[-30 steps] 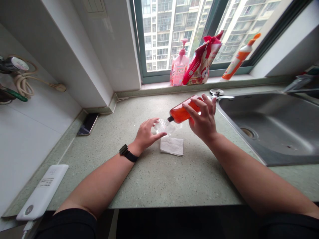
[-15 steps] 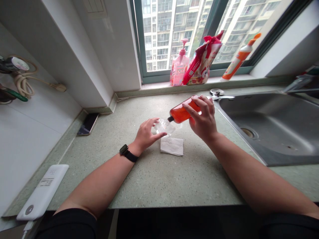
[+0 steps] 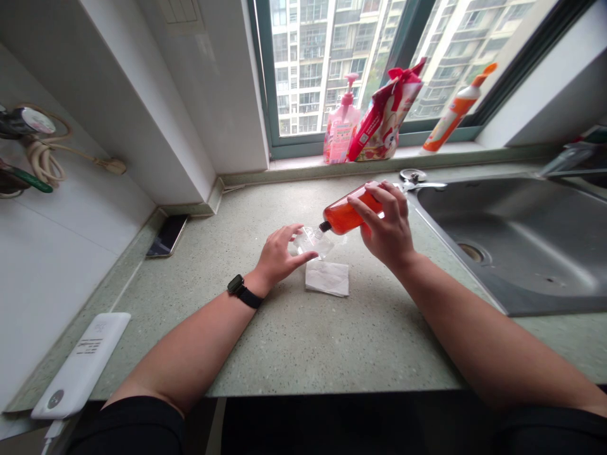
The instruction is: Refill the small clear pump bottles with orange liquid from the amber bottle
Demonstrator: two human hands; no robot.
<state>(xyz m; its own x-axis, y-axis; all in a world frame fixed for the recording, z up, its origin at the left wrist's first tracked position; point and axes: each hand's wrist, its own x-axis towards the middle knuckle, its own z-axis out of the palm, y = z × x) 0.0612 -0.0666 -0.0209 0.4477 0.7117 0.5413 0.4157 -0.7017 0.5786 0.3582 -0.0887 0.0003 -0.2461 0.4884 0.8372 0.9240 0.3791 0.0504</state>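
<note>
My right hand (image 3: 387, 224) is wrapped round a bottle of red-orange liquid (image 3: 344, 215), tilted with its dark neck pointing down to the left. That neck meets the ridged, clear neck of a see-through plastic bottle (image 3: 310, 243). My left hand (image 3: 279, 253) curves round the left side of the clear bottle, thumb in front and fingers behind. I cannot make out any liquid inside the clear bottle. Just in front of it, a folded white tissue (image 3: 327, 279) lies on the counter.
The speckled green counter (image 3: 284, 341) holds a phone (image 3: 167, 236) and a white power bank (image 3: 83, 363) at left. A steel sink (image 3: 516, 234) is at right. A pink pump bottle (image 3: 341, 129), a red bag (image 3: 386, 120) and an orange-white bottle (image 3: 453, 117) stand on the windowsill.
</note>
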